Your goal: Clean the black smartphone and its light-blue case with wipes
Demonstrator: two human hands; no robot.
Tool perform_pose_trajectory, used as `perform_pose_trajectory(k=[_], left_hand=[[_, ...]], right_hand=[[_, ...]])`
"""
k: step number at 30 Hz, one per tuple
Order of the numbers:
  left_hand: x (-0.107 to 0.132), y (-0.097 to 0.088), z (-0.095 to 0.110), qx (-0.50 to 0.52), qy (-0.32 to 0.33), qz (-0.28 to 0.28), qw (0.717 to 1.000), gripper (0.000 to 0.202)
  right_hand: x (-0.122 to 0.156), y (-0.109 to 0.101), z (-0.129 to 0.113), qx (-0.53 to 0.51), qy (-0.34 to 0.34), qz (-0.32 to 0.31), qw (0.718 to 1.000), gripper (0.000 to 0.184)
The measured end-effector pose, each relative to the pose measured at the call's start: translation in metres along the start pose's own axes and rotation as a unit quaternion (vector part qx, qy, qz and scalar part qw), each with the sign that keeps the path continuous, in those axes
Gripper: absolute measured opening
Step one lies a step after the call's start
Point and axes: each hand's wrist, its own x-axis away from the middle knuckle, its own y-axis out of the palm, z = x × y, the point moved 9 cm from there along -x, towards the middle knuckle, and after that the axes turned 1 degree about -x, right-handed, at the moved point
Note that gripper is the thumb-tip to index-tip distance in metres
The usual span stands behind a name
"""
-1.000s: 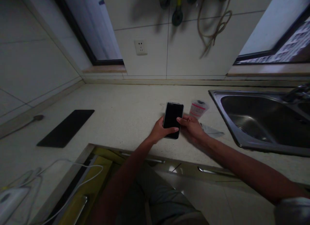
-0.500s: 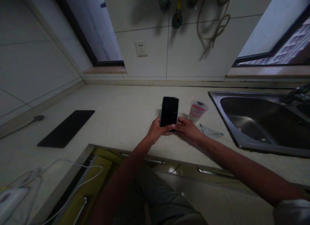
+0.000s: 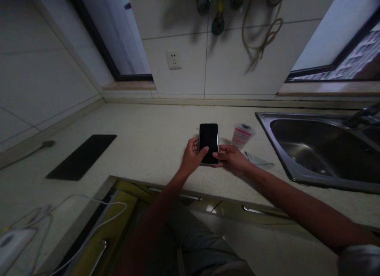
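A black-screened smartphone [image 3: 209,143] lies face up between my hands, just above the front of the speckled stone countertop [image 3: 148,125] or touching it; I cannot tell which. My left hand [image 3: 192,155] grips its left side, with the thumb across the lower screen. My right hand [image 3: 230,157] pinches the lower right corner. A small clear plastic cup with a pink label [image 3: 242,136] stands just beyond my right hand, and a crumpled clear film scrap [image 3: 257,160] lies near it.
A steel sink with a faucet [image 3: 320,149] sits to the right. A flat black mat [image 3: 81,157] lies on the left of the counter. White cables and a white appliance [image 3: 13,244] sit at lower left. A wall socket [image 3: 173,60] and hanging cord [image 3: 261,38] are ahead.
The phone has turned from a slight tilt to nearly straight and sits a little lower. My left thumb has moved onto its screen.
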Motion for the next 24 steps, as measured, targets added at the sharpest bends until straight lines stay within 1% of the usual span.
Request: perform_pose_trajectory(k=[2,4,6,8,10,12,14,17,20,22,24], left_hand=[[0.000,-0.004,-0.003,-0.002,-0.001,0.021,1.000,0.072],[0.001,-0.004,-0.002,-0.022,0.013,0.027,0.999,0.087],[0.003,-0.006,0.002,-0.069,0.032,0.039,0.996,0.098],[0.004,-0.010,0.005,-0.128,0.037,0.063,0.989,0.105],[0.005,-0.015,0.007,-0.167,0.029,0.087,0.982,0.109],[0.005,-0.018,0.006,-0.184,0.018,0.098,0.978,0.109],[0.004,-0.020,0.006,-0.196,0.011,0.099,0.976,0.106],[0.002,-0.022,0.005,-0.218,0.016,0.091,0.971,0.100],[0.001,-0.026,0.006,-0.252,0.021,0.087,0.964,0.098],[0.001,-0.029,0.005,-0.275,0.015,0.079,0.958,0.101],[0.002,-0.030,0.004,-0.300,0.013,0.062,0.952,0.105]], right_hand=[[0.002,0.006,0.002,0.010,0.008,-0.019,1.000,0.042],[0.004,0.015,0.004,0.014,0.006,-0.041,0.999,0.045],[0.005,0.024,0.006,0.024,-0.005,-0.068,0.997,0.048],[0.005,0.031,0.010,0.050,-0.021,-0.087,0.995,0.048],[0.005,0.034,0.012,0.082,-0.040,-0.087,0.992,0.046],[0.006,0.038,0.013,0.095,-0.047,-0.092,0.990,0.047],[0.009,0.044,0.014,0.090,-0.043,-0.112,0.989,0.043],[0.014,0.052,0.012,0.087,-0.034,-0.141,0.986,0.040],[0.013,0.049,0.013,0.102,-0.022,-0.137,0.985,0.038],[0.010,0.038,0.011,0.117,-0.021,-0.106,0.987,0.037],[0.006,0.022,0.002,0.132,-0.035,-0.060,0.989,0.034]])
